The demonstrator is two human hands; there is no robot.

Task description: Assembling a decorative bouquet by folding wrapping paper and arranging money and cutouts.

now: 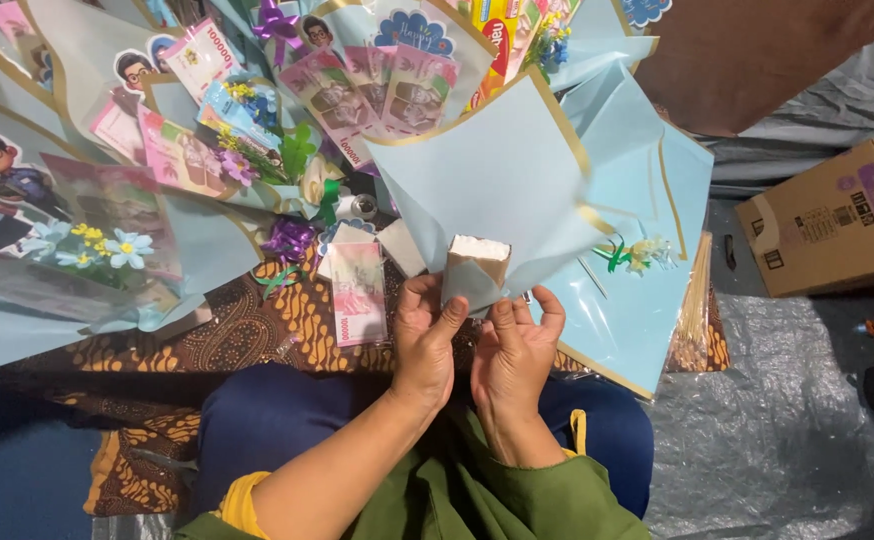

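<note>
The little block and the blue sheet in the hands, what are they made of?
The block looks like white foam wrapped in brown paper: its top is white and grainy, its sides plain tan. The blue sheet seems to be matte paper or thin plastic with a shiny gold edge; it bends in smooth folds. Both hands pinch them together.

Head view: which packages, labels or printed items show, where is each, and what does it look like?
Cardboard box: right, on grey sheeting; brown, dark printed marks, purple patch.
Snack packet: top centre, among bouquets; yellow and red.
Small carton: centre, pinched by left hand and right hand; brown, white top.
Pink banknote: left of hands, in clear sleeve.
</note>
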